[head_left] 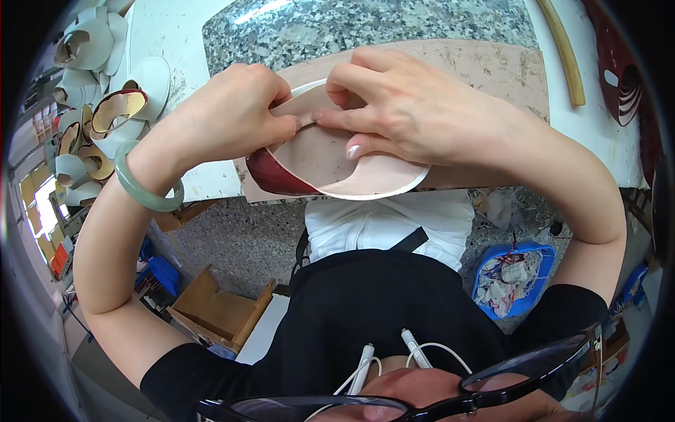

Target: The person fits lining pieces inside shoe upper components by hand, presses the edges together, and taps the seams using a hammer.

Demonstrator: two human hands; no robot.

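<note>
A shoe upper (pixel 390 177), curved into an open loop, rests at the near edge of the worktable. Its lining is pale cream, and a glossy dark red section (pixel 278 173) faces me at the left. My left hand (pixel 235 109) pinches its far-left rim between thumb and curled fingers. On the far side, my right hand (pixel 401 105) is closed on the rim, its fingertips pressed close to my left thumb. The fingers hide the exact spot where both hands meet the edge.
Under the upper lies a pinkish board (pixel 485 74), with a speckled granite slab (pixel 394 28) beyond. A wooden handle (pixel 562 53) lies at the right, near dark red pieces (pixel 619 84). More uppers (pixel 116 116) are piled at the left. Below are a blue basket (pixel 524 302) of scraps and an open wooden drawer (pixel 221 309).
</note>
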